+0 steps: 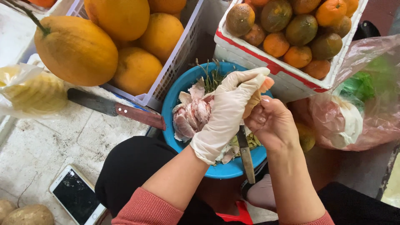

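White-gloved left hand [227, 112] grips a peeled pomelo segment [255, 98] above the blue basin [173, 100]; bare right hand [271, 125] clasps a knife [246, 154]. Flesh looks soft, slippery; hold by the sides.

Beside the glossy blue plastic basin [175, 98], a matt white latex glove covers the left hand [227, 110]; a wooden-handled metal knife [116, 109] lies on rough concrete.
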